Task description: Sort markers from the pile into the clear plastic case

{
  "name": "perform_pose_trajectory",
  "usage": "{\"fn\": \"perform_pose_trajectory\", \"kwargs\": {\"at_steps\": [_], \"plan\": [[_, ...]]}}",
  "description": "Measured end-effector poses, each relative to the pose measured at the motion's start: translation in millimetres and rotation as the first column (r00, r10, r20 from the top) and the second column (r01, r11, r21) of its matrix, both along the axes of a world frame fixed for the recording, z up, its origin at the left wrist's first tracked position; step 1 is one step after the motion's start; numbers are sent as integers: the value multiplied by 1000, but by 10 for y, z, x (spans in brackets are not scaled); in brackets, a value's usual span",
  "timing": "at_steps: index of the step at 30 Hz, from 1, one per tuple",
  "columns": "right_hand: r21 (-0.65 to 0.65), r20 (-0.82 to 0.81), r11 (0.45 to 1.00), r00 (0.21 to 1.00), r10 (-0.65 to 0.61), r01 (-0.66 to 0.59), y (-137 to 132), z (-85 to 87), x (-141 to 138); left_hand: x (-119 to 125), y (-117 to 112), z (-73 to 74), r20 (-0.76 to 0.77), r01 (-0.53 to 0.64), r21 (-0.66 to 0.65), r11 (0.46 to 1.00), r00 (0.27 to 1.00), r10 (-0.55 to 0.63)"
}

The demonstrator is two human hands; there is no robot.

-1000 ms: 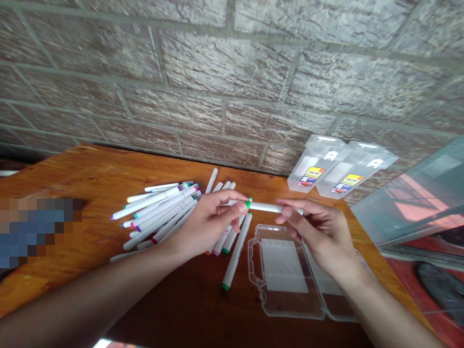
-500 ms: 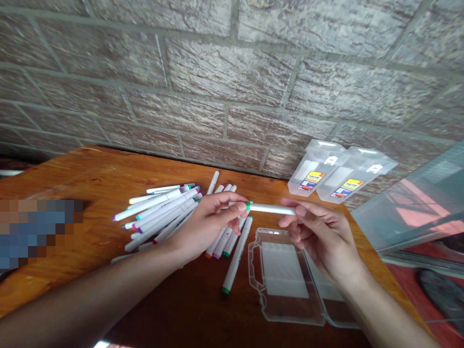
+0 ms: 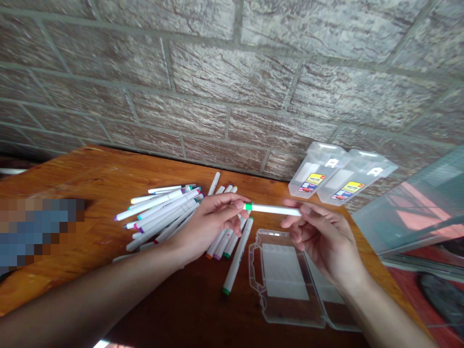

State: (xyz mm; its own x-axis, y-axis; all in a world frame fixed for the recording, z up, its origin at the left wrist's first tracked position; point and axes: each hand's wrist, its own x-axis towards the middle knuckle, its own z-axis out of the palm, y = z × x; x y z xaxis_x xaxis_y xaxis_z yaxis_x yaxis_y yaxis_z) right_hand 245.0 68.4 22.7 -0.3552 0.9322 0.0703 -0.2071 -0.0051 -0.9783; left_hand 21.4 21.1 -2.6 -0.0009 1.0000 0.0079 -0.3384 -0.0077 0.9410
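A white marker [image 3: 273,209] with a green band is stretched level between my two hands, above the table. My left hand [image 3: 213,215] pinches its green-banded end between thumb and fingertips. At the opposite end, the thumb and index finger of my right hand [image 3: 322,232] close on the white barrel, with the other fingers loosely curled. Under and beside my left hand lie several white markers [image 3: 166,208] with coloured ends, partly covered by the hand and forearm. One green-ended marker [image 3: 237,258] lies slightly apart, nearer to me. Below my right hand an open clear plastic case [image 3: 293,309] lies flat, partly hidden.
Two clear plastic cases [image 3: 308,176] with yellow and blue labels stand at the back right of the wooden table [image 3: 97,179], against the brick wall [image 3: 203,87]. Glass panelling [image 3: 416,208] rises beyond the table's right edge. A blurred, pixelated patch covers the left side.
The held marker and my right hand have shifted slightly right, and more of the green band shows beyond my left fingertips. The rest looks the same.
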Motion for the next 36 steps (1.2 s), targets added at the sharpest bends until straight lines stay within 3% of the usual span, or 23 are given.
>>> {"fn": "perform_pose_trajectory", "kwargs": {"at_steps": [12, 17, 31, 36], "plan": [[-73, -90, 996, 995, -54, 47, 62, -12, 5, -24, -14, -14, 142, 53, 47, 997, 988, -59], [-44, -100, 997, 992, -70, 66, 109, -9, 1, -38, -28, -33, 133, 96, 93, 991, 985, -108], [-219, -157, 969, 977, -146, 110, 119, 35, -20, -33, -58, 6, 138, 223, 234, 946, 956, -259], [-233, -154, 964, 974, -169, 130, 125, 25, -14, -31, -63, 12, 62, 237, 257, 937, 963, -261]]}}
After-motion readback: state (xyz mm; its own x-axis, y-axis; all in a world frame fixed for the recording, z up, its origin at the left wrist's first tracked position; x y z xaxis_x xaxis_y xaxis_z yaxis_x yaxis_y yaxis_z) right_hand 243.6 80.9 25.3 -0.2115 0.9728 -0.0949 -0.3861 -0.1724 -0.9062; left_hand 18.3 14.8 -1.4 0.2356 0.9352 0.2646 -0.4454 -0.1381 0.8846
